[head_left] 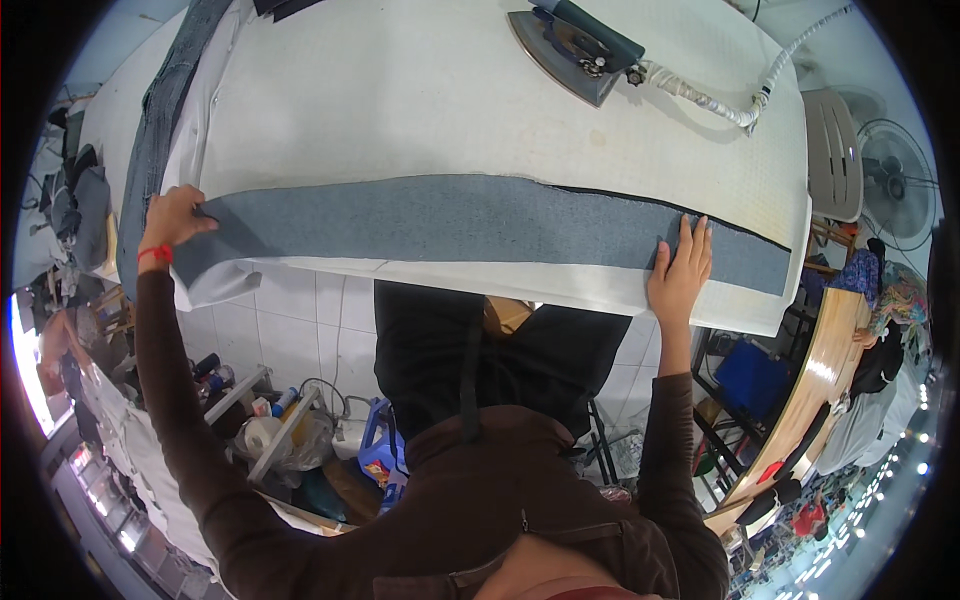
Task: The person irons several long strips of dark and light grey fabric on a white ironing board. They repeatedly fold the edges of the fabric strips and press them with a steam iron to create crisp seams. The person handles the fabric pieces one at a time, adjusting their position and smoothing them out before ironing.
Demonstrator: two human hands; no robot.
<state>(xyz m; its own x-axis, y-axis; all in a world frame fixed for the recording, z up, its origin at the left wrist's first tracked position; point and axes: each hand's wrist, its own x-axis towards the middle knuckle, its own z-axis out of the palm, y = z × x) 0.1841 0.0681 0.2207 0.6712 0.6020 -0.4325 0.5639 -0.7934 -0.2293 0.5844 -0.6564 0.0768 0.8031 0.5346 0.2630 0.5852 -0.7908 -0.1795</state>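
Observation:
A long grey-blue denim panel (430, 220) lies across the near edge of the white ironing table, with a dark edge along the far side of its right half. At its left end, my left hand (174, 218) pinches the cloth, thumb toward the middle. My right hand (684, 270) rests flat on the right part of the panel, fingers stretched forward. Beyond the panel, toward the back right, an iron (575, 52) with a dark handle sits on the table, its wrapped cord (700, 95) running off to the right.
The white-covered ironing table (350, 110) spreads ahead of me. More dark denim (160, 130) is heaped along its left side. A fan (893, 175) and a chair back (833, 155) stand at the right. Below left are a plastic bag (295, 450) and bottles on a rack.

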